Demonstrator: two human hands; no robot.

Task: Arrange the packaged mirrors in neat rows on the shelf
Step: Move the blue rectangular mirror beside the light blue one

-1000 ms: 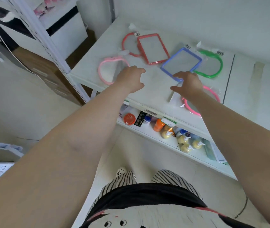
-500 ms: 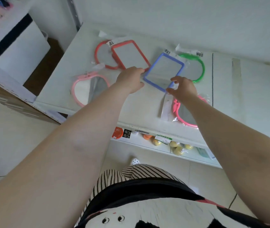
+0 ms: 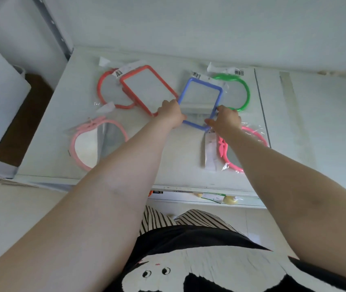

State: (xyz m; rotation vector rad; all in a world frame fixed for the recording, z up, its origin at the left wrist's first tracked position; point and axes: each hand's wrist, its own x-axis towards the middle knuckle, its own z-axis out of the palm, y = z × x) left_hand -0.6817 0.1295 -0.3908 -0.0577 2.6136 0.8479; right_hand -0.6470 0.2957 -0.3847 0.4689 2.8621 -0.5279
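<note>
A: From the head camera, what are the hands doing?

B: Both are on the blue mirror. The left hand is closed on its left edge, the right hand pinches its near right corner. It lies on the shelf, skewed, in the back row.

A: What's around it?

B: Just left of the left hand, the red square mirror overlaps a red round mirror. Beyond the right hand, the green mirror is partly under the blue one. Nearer, a light pink mirror sits left of the left arm and a bright pink mirror lies under the right wrist.

A: So how to do it well?

B: I'd say turn the blue one with both hands until its edges run square with the shelf front, then slide it clear of red and green. Press lightly; the plastic wrap looks slippery, and the right wrist could drag the bright pink one.
</note>
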